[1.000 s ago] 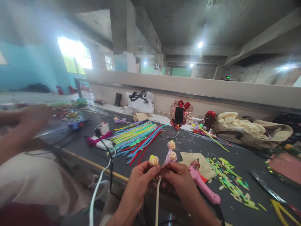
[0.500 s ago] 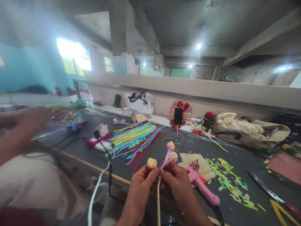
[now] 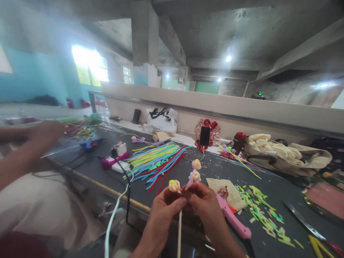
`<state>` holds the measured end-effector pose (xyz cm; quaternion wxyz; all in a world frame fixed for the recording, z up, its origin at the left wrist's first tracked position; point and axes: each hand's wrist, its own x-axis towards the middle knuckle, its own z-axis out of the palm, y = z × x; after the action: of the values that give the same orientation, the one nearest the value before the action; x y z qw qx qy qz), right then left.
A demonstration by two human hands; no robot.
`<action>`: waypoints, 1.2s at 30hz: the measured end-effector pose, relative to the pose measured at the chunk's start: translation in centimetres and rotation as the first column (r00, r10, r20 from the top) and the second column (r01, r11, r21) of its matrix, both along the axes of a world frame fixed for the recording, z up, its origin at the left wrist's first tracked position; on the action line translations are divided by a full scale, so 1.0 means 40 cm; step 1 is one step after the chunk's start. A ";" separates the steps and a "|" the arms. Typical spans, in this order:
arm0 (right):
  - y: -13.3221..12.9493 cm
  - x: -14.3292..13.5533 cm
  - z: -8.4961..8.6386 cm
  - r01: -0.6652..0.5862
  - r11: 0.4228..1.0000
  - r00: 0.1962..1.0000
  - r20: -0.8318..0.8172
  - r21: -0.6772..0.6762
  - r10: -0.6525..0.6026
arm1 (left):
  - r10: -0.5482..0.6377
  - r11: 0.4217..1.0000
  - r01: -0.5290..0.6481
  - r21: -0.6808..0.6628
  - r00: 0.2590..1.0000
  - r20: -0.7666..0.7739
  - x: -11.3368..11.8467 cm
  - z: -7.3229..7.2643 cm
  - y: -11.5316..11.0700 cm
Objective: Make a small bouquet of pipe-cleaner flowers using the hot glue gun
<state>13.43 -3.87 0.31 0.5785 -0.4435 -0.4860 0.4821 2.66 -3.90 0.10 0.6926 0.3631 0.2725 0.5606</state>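
Dark worktop, above its near edge: left hand closely pinches peach flower; right hand, lilac-and-peach sprig.

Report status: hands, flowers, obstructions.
Left hand pinching single peach flower. Right hand holding two-bloom lilac stem. Pale stem hanging below hands. Pink glue gun near right hand, seemingly not blocking.

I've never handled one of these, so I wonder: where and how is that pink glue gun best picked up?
Probably the pink glue gun is best held mid-handle, coming from above and the person's right: the long handle slants toward the person, the right forearm lies close on its left, and the head end, perhaps hot, lies over the beige cloth.
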 end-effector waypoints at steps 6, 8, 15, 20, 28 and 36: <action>0.005 -0.006 0.009 0.001 0.999 0.996 -0.091 -0.047 -0.006 | 0.036 0.998 -0.040 -0.058 0.997 -0.062 -0.018 -0.008 0.012; 0.005 -0.008 0.007 0.027 0.999 0.991 -0.128 -0.036 -0.031 | 0.046 0.995 -0.051 -0.081 0.997 -0.061 -0.021 -0.007 0.013; 0.015 -0.002 -0.002 -0.013 1.000 0.996 -0.092 0.002 0.013 | -0.026 0.994 0.016 -0.110 0.996 -0.090 -0.020 -0.020 0.018; 0.019 -0.002 -0.010 -0.065 0.998 0.980 -0.192 -0.021 0.060 | -0.164 0.978 0.151 -0.147 0.983 -0.085 -0.028 -0.037 0.022; 0.024 -0.003 -0.027 -0.063 0.996 0.992 -0.114 -0.064 0.055 | -0.078 0.990 0.062 -0.124 0.989 -0.128 -0.029 -0.059 0.030; 0.013 -0.022 -0.022 -0.044 0.984 0.988 -0.156 -0.175 0.016 | 0.015 0.999 -0.006 0.034 0.966 -0.260 -0.041 -0.061 0.017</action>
<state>12.56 -3.36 -0.58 0.5651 -0.4473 -0.4014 0.5652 1.00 -3.22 -2.35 0.6420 0.4432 0.3536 0.5161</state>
